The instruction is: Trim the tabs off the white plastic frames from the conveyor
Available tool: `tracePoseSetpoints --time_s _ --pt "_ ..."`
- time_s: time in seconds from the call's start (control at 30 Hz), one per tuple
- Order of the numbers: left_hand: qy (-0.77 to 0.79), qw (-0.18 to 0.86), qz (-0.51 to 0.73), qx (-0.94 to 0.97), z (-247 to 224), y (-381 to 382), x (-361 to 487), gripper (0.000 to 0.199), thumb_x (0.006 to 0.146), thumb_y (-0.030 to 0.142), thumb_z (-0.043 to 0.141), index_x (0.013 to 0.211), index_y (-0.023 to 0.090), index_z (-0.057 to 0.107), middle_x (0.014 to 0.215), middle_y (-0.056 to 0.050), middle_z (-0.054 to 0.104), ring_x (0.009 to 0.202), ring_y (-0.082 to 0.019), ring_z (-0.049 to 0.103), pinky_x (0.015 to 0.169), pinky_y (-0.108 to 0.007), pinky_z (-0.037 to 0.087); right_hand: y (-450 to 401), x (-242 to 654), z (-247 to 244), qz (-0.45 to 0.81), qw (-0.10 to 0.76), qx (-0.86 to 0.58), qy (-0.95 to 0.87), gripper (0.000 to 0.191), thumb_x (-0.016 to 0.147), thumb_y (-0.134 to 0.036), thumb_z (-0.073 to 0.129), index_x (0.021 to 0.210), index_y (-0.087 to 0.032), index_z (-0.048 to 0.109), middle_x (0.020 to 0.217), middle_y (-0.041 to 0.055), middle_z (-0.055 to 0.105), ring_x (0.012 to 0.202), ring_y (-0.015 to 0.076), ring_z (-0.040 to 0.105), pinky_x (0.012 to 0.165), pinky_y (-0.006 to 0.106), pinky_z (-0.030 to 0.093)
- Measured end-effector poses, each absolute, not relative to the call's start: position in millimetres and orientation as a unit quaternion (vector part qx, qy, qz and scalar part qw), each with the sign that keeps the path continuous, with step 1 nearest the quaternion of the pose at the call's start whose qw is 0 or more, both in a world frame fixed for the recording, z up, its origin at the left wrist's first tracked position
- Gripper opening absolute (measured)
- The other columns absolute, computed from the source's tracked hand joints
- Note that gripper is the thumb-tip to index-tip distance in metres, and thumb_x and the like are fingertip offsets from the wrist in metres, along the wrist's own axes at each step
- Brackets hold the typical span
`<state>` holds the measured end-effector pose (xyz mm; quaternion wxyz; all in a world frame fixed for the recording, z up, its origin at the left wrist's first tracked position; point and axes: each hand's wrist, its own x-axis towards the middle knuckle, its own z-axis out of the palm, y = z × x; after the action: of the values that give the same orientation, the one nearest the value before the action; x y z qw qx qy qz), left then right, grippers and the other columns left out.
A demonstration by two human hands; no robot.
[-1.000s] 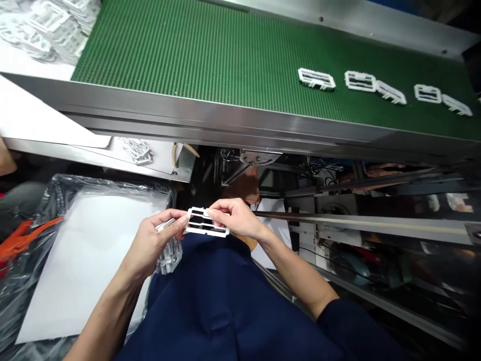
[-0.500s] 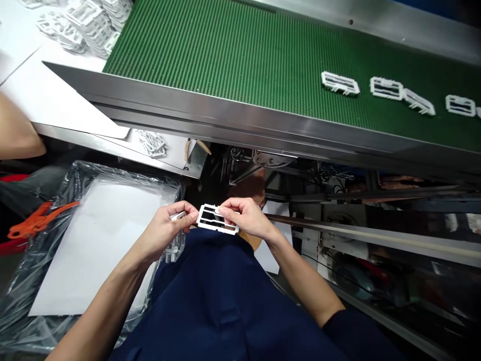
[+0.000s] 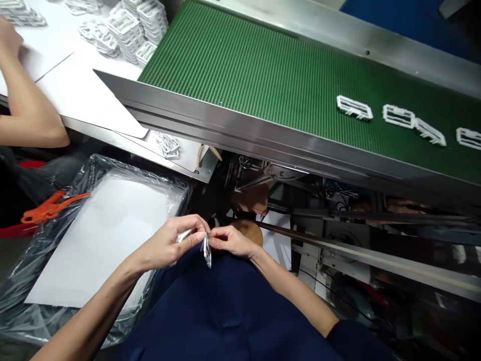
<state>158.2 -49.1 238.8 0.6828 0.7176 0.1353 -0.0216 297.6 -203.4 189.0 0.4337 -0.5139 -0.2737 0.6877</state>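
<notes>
A white plastic frame (image 3: 208,252), turned nearly edge-on, is pinched between my two hands in front of my dark blue clothing. My left hand (image 3: 179,240) is closed, with its thumb and fingertips at the frame's upper end. More white plastic (image 3: 185,234) shows inside the left palm, mostly hidden by the fingers. From the other side my right hand (image 3: 229,240) is closed on the same frame with thumb and forefinger. Below the left hand lies a white sheet (image 3: 108,240) on a box lined with clear plastic (image 3: 180,188).
A green conveyor belt (image 3: 244,65) with a metal side rail carries several white frames (image 3: 399,116) at right. Stacked frames (image 3: 126,30) stand on the table at upper left, near another person's arm (image 3: 33,105). An orange clamp-like tool (image 3: 48,208) lies at left; machine parts fill the lower right.
The frame between my hands has turned from lying broad-side to nearly edge-on. My right hand has moved left and down, closer to my left hand. The camera view has shifted.
</notes>
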Motion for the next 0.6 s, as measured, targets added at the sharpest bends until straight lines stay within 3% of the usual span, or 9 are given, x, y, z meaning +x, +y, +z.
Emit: tracePoseSetpoints --time_s 0.1,0.23,0.37,0.47,0.6 --pt "0.125 0.669 -0.035 0.732 240.3 -49.2 149.0 0.019 0.088 0.029 0.049 0.080 0.019 0.063 0.087 -0.008 0.065 0.077 -0.021 0.059 0.070 -0.029 0.044 -191.1 315.0 183.5 0.670 0.366 -0.534 -0.364 0.042 0.077 -0.052 0.060 0.094 -0.013 0.066 0.085 0.0030 0.064 0.077 0.0124 0.056 0.075 0.026 0.044" --pt "0.150 0.660 -0.031 0.735 237.6 -45.6 136.1 0.018 0.089 0.029 0.049 0.085 0.020 0.064 0.090 -0.007 0.066 0.080 -0.022 0.060 0.072 -0.029 0.044 -124.0 352.3 170.1 0.477 0.263 -0.733 -0.408 0.051 0.082 -0.058 0.048 0.109 -0.016 0.062 0.107 0.0091 0.062 0.099 0.0211 0.057 0.088 0.035 0.043" --pt "0.185 0.666 -0.024 0.722 230.2 -42.7 125.1 0.019 0.088 0.030 0.049 0.082 0.020 0.063 0.085 -0.006 0.066 0.078 -0.021 0.060 0.070 -0.028 0.044 -28.9 367.0 147.5 0.297 0.126 -0.867 -0.379 0.088 0.075 -0.068 0.049 0.142 -0.017 0.025 0.146 0.0206 0.023 0.132 0.0379 0.026 0.101 0.056 0.028" --pt "0.193 0.673 -0.019 0.713 225.3 -40.8 118.2 0.020 0.089 0.030 0.049 0.080 0.018 0.063 0.083 -0.005 0.065 0.076 -0.021 0.059 0.069 -0.029 0.043 17.4 362.9 129.7 0.283 0.058 -0.893 -0.346 0.092 0.078 -0.065 0.049 0.144 -0.009 0.017 0.144 0.0286 0.019 0.130 0.0448 0.022 0.095 0.067 0.027" --pt "0.198 0.692 -0.026 0.694 218.6 -36.5 109.8 0.020 0.088 0.030 0.050 0.082 0.016 0.062 0.084 -0.005 0.064 0.077 -0.020 0.057 0.070 -0.030 0.043 30.2 363.7 117.3 0.240 -0.034 -0.909 -0.339 0.090 0.077 -0.049 0.062 0.141 -0.004 0.018 0.138 0.0303 0.027 0.126 0.0409 0.030 0.095 0.062 0.031"
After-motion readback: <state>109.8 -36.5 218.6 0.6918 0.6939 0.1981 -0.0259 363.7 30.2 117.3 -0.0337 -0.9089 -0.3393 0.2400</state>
